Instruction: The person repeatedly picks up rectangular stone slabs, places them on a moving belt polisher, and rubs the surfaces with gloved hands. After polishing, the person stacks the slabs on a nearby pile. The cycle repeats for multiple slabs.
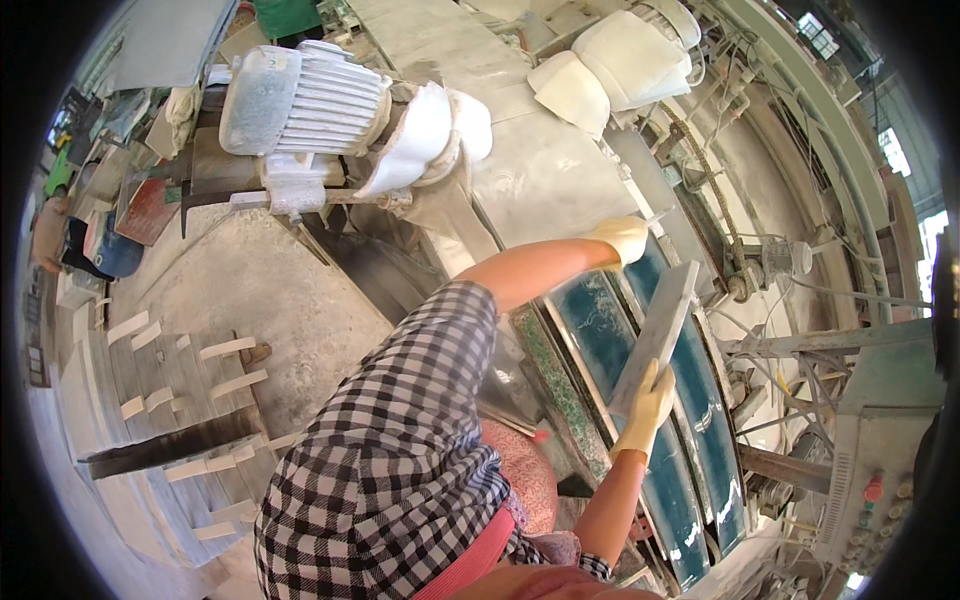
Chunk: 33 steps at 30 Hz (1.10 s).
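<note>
My right hand [650,405], in a cream glove, grips the near end of a long, flat grey slab [662,325]. It tilts above the blue-green belts [660,480], its far end pointing away from me. My left hand [622,241], also gloved, reaches across to the far end of the belts, apart from the slab. Its fingers look closed, and a thin pale piece [657,216] sticks out past them; I cannot make out what it is.
Beyond the belts lies a dusty machine bed [540,190]. A ribbed motor [310,100] stands to its left, another covered motor [640,60] at its far right. Slabs with pale spacer strips [160,400] are stacked at left. A control panel [870,480] stands at right.
</note>
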Each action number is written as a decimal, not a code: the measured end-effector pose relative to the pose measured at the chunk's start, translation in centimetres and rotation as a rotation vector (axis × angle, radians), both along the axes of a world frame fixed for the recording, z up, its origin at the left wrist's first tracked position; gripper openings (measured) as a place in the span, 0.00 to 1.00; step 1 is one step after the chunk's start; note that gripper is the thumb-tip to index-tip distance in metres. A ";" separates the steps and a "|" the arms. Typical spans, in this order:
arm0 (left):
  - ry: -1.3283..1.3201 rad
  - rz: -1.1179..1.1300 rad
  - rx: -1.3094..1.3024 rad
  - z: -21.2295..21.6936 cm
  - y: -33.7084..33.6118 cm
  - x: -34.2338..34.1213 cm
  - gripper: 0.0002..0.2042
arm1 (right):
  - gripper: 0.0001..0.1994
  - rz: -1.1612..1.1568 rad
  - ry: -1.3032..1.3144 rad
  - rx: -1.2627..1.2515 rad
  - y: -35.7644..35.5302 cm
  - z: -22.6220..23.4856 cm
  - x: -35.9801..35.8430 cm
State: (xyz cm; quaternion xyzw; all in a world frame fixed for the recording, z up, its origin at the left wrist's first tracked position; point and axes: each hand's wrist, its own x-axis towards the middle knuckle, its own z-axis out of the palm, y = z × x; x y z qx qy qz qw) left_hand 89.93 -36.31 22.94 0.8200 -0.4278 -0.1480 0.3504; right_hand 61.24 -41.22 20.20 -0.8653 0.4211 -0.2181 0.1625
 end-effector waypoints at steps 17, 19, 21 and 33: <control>-0.515 0.096 -0.009 -3.6 1.4 -2.0 0.18 | 0.28 0.049 0.036 0.168 -0.1 1.0 -1.2; -0.627 0.306 0.095 -5.1 2.3 0.3 0.29 | 0.27 0.049 -0.017 0.093 -0.1 0.2 -1.3; -0.516 0.360 0.185 -6.0 2.8 2.0 0.34 | 0.26 0.044 -0.100 0.022 -0.2 -0.6 -1.5; -0.107 0.422 0.445 -6.0 -1.3 1.9 0.29 | 0.27 -0.001 -0.037 -0.046 0.3 -0.6 -2.4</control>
